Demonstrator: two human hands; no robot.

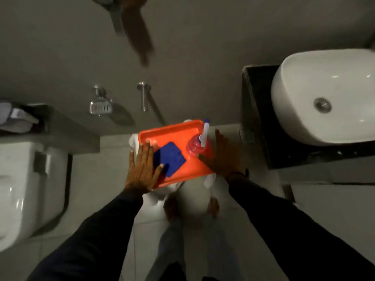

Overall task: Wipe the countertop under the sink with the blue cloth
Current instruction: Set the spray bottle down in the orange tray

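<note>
A folded blue cloth [170,159] lies on an orange tray [172,132], beside a pink spray bottle [195,147] with a white nozzle. My left hand [142,168] presses flat against the tray's left side, its thumb over the rim and touching the cloth. My right hand [222,157] holds the tray's right side by the bottle. To the right, a white basin [324,92] sits on a dark countertop [256,118], about a hand's width from the tray.
A white toilet [24,189] fills the left side. A metal soap holder [100,106] and a metal peg [143,96] stick out of the grey wall. A white rounded object [192,199] stands under the tray on the tiled floor.
</note>
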